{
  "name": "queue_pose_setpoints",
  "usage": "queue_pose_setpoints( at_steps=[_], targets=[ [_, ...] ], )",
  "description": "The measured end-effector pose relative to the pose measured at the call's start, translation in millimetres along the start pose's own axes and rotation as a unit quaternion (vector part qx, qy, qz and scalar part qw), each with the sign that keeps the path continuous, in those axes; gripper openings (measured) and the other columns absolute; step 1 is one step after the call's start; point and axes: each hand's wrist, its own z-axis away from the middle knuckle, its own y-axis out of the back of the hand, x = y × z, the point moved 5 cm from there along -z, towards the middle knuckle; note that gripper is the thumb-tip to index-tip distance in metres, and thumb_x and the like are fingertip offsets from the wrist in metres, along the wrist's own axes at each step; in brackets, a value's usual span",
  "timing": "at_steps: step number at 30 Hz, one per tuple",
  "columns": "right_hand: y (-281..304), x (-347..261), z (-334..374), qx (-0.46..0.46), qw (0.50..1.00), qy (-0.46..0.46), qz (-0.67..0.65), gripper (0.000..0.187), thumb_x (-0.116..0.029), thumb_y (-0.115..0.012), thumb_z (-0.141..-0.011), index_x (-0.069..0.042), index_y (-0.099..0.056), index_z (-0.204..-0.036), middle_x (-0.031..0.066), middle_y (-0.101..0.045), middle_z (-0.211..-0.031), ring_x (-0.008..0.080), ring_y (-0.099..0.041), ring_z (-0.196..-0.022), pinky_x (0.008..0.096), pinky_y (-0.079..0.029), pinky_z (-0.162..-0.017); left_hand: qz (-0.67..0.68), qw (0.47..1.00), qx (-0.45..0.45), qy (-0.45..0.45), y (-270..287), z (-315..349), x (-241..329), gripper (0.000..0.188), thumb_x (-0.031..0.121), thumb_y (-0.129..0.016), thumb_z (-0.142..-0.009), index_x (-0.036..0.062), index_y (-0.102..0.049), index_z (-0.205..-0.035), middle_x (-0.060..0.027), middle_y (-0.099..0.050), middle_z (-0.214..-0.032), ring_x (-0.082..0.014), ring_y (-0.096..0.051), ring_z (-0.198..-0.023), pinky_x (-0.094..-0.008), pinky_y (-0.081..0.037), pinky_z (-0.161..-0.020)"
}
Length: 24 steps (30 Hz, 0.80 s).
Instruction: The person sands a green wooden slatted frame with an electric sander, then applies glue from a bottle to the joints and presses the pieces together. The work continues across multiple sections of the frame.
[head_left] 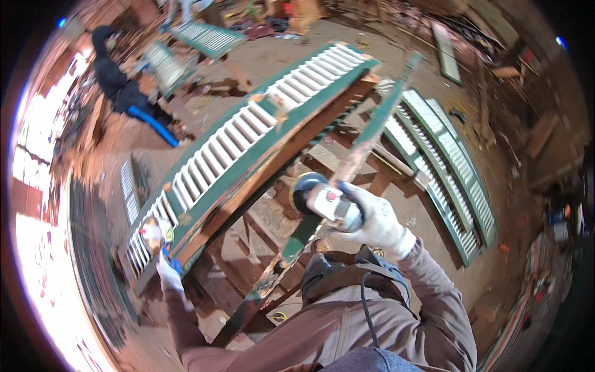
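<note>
The right hand [383, 224], in a white glove, has its fingers closed around the body of a power tool [334, 204] with a round disc. The tool is over the narrow green board [377, 121], which crosses in front of the person and shows worn paint; whether the disc touches the wood cannot be told. The left hand [168, 273], also gloved, is at the near end of the large louvred shutter [240, 133], beside a blurred yellow and white object [152, 230]. Its fingers are too blurred to say whether they grip this object.

The step in hand seems to be the removing of old paint from the wooden pieces. The next move, as it appears, calls for a firm hold on the tool, with the disc kept flat and the left fingers well away. More shutters [443, 177] lie to the right.
</note>
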Motion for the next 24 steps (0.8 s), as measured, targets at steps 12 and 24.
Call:
queue_pose_setpoints(
  at_steps=[12,24],
  targets=[
    [20,27,21,0.139,0.988,0.014,-0.061,0.094,-0.042,-0.094,-0.073,-0.003,-0.053,-0.149,0.0206,-0.071,-0.119,0.0374,-0.072,-0.106,0.044,-0.058,-0.091,-0.493,0.641,-0.43,-0.4,-388,323,43,0.1,0.052,-0.089,-0.082,-0.0021,-0.046,-0.155,-0.0217,-0.063,-0.141,-0.0331,-0.067,-0.121,-0.0421,-0.053,-0.104],
    [131,124,204,0.379,0.882,-0.28,0.024,0.093,-0.028,-0.099,-0.068,0.0,-0.056,-0.146,0.0244,-0.073,-0.123,0.035,-0.075,-0.111,0.0414,-0.059,-0.095,-0.655,0.614,-0.376,-0.23,-438,322,22,0.124,0.052,-0.094,-0.073,-0.0036,-0.029,-0.164,-0.0268,-0.051,-0.155,-0.0336,-0.046,-0.149,-0.0422,-0.034,-0.125]
  ],
)
